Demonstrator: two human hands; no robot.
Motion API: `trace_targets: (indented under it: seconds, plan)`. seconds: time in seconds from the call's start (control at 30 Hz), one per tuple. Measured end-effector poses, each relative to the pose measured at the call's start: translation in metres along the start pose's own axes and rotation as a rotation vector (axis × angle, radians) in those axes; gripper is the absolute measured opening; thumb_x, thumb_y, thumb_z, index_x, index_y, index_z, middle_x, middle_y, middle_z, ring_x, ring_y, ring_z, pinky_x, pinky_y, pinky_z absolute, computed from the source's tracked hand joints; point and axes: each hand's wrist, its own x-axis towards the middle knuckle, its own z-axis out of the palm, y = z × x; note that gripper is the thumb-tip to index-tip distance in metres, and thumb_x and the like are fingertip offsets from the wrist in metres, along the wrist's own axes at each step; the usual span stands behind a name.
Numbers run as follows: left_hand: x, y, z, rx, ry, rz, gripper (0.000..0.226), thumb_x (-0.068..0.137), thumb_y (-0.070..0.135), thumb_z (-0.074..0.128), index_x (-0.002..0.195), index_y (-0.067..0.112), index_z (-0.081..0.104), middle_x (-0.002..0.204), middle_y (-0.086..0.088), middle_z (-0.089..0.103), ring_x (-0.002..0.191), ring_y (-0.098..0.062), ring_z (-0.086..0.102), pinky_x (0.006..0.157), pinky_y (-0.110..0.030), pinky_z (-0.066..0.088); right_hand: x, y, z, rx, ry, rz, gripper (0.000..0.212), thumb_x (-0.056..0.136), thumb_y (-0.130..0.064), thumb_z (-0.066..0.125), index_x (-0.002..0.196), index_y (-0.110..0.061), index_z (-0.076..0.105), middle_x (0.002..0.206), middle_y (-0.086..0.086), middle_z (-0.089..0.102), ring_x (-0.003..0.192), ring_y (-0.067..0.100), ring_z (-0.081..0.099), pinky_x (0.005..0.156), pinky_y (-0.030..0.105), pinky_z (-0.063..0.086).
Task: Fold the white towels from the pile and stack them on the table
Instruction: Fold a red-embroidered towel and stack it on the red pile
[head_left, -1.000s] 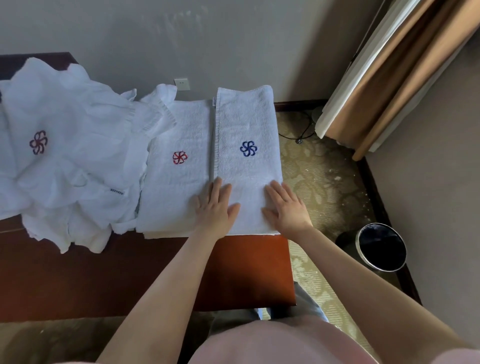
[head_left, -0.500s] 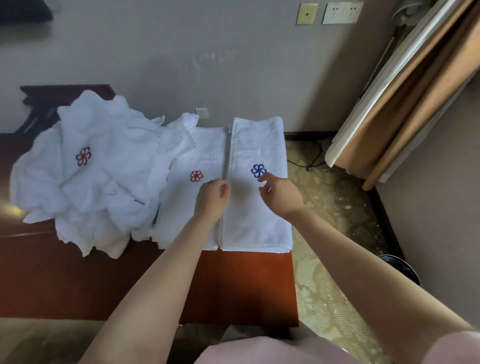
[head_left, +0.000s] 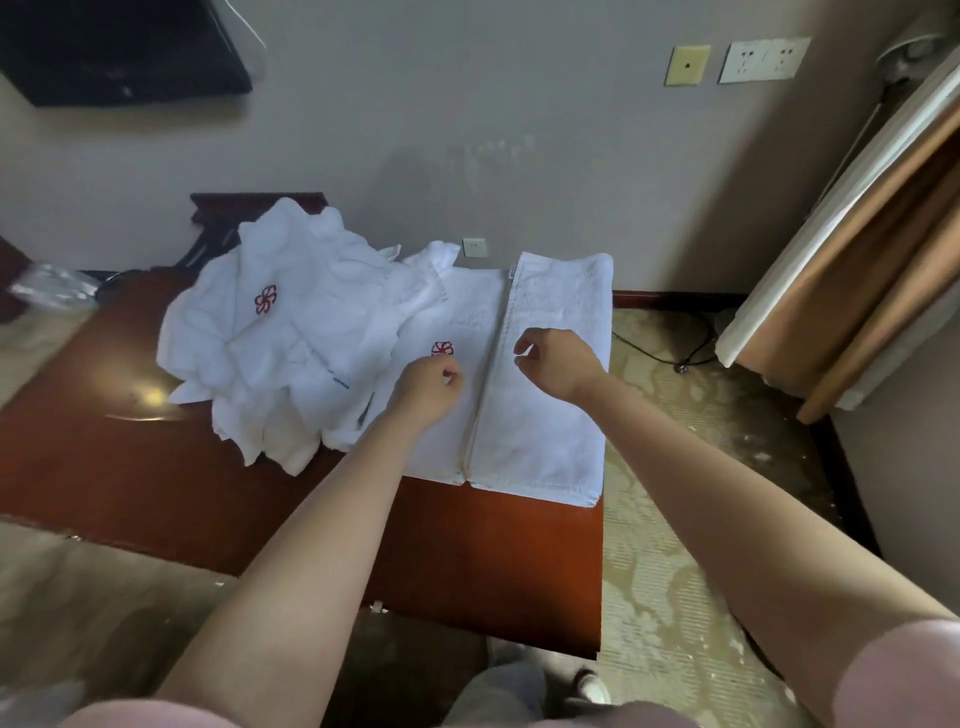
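- Left hand (head_left: 431, 387): lifted off the cloth, fingers loosely curled, holding nothing. A second ago it lay flat, pressing the near end of the right towel (head_left: 540, 441). It now hovers over the left towel (head_left: 452, 306), just beside the red emblem (head_left: 442, 348).
- Right hand (head_left: 558, 364): likewise raised and loosely curled, empty as far as I can see. It was flat on the same near end and is now over that towel's middle, hiding the blue emblem.
- Right towel: folded flat along the right edge of the tabletop (head_left: 156, 493), unmoved.
- Left towel: folded, its long side touching the right towel, unmoved.
- Pile (head_left: 291, 343): loose, toward the far edge, overlapping the left towel's far left corner, unchanged.
- Reading: the smoothing looks finished and this fold counts as done. The two folded towels lie side by side, not yet stacked, and the pile still needs working through, so I would expect to reach there next.
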Motion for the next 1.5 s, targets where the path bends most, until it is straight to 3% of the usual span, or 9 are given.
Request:
trace_targets:
  seconds: [0.17, 0.43, 0.53, 0.67, 0.87, 1.03, 1.3, 1.4, 1.5]
  plan:
    - [0.0, -0.024, -0.038, 0.067, 0.177, -0.063, 0.029, 0.094, 0.019, 0.052, 0.119, 0.006, 0.061, 0.126, -0.01, 0.055, 0.116, -0.025, 0.051, 0.09, -0.026, 0.041, 0.008, -0.04, 0.015, 0.033, -0.017, -0.051, 0.026, 0.093, -0.021, 0.051, 0.116, -0.014, 0.061, 0.109, 0.004, 0.066, 0.1, 0.023, 0.06, 0.082, 0.032, 0.05]
    - [0.038, -0.094, -0.123, 0.025, 0.399, -0.101, 0.031, 0.092, 0.018, 0.056, 0.121, 0.006, 0.058, 0.134, -0.012, 0.045, 0.131, -0.028, 0.034, 0.098, -0.035, 0.041, 0.052, -0.119, 0.051, 0.01, 0.0, -0.085, 0.031, 0.093, -0.024, 0.054, 0.122, -0.015, 0.056, 0.115, 0.002, 0.063, 0.102, 0.022, 0.061, 0.084, 0.031, 0.047]
    - [0.054, -0.134, -0.149, 0.041, 0.371, -0.131, 0.033, 0.092, 0.02, 0.055, 0.122, 0.007, 0.057, 0.135, -0.013, 0.045, 0.126, -0.029, 0.037, 0.098, -0.037, 0.04, 0.077, -0.153, 0.071, 0.006, 0.02, -0.059, 0.035, 0.094, -0.025, 0.055, 0.128, -0.015, 0.053, 0.12, 0.003, 0.061, 0.101, 0.023, 0.062, 0.085, 0.033, 0.049]
    - [0.067, -0.186, -0.183, 0.079, 0.363, -0.191, 0.037, 0.092, 0.024, 0.056, 0.125, 0.009, 0.055, 0.134, -0.012, 0.043, 0.126, -0.03, 0.035, 0.1, -0.039, 0.038, 0.112, -0.195, 0.09, -0.036, 0.018, -0.035, 0.045, 0.094, -0.027, 0.056, 0.137, -0.018, 0.045, 0.132, 0.002, 0.054, 0.116, 0.018, 0.053, 0.066, 0.026, 0.045]
    - [0.081, -0.216, -0.214, 0.129, 0.318, -0.296, 0.054, 0.091, 0.032, 0.056, 0.14, 0.016, 0.039, 0.148, -0.009, 0.029, 0.134, -0.031, 0.024, 0.104, -0.043, 0.032, 0.147, -0.236, 0.12, -0.032, 0.018, -0.057, 0.052, 0.092, -0.026, 0.058, 0.139, -0.012, 0.042, 0.137, 0.009, 0.05, 0.124, 0.024, 0.048, 0.094, 0.031, 0.04]
    - [0.088, -0.229, -0.228, 0.081, 0.226, -0.329, 0.066, 0.09, 0.031, 0.059, 0.145, 0.011, 0.029, 0.145, -0.016, 0.03, 0.131, -0.034, 0.033, 0.102, -0.039, 0.035, 0.181, -0.269, 0.153, -0.014, 0.093, -0.088, 0.058, 0.091, -0.031, 0.059, 0.141, -0.011, 0.037, 0.144, 0.008, 0.039, 0.133, 0.027, 0.034, 0.1, 0.041, 0.039]
    - [0.125, -0.271, -0.252, 0.111, 0.053, -0.283, 0.063, 0.088, 0.038, 0.06, 0.141, 0.017, 0.035, 0.129, -0.008, 0.051, 0.108, -0.033, 0.057, 0.081, -0.035, 0.048, 0.228, -0.327, 0.201, -0.206, 0.36, 0.116, 0.081, 0.082, -0.058, 0.06, 0.14, -0.009, 0.031, 0.132, 0.006, 0.043, 0.124, 0.026, 0.039, 0.086, 0.039, 0.041]
    - [0.145, -0.29, -0.256, 0.048, -0.066, -0.18, 0.033, 0.091, 0.032, 0.053, 0.118, 0.014, 0.058, 0.11, -0.008, 0.063, 0.095, -0.029, 0.062, 0.077, -0.032, 0.052, 0.248, -0.34, 0.217, -0.293, 0.412, 0.323, 0.089, 0.082, -0.061, 0.057, 0.145, -0.008, 0.023, 0.127, 0.006, 0.047, 0.117, 0.027, 0.044, 0.081, 0.039, 0.041]
    - [0.159, -0.302, -0.268, -0.062, -0.131, -0.065, 0.025, 0.09, 0.032, 0.054, 0.092, 0.008, 0.06, 0.099, -0.014, 0.063, 0.084, -0.028, 0.062, 0.059, -0.028, 0.045, 0.263, -0.344, 0.222, -0.411, 0.465, 0.44, 0.064, 0.087, -0.049, 0.055, 0.134, -0.008, 0.038, 0.124, 0.009, 0.049, 0.113, 0.029, 0.045, 0.078, 0.037, 0.036]
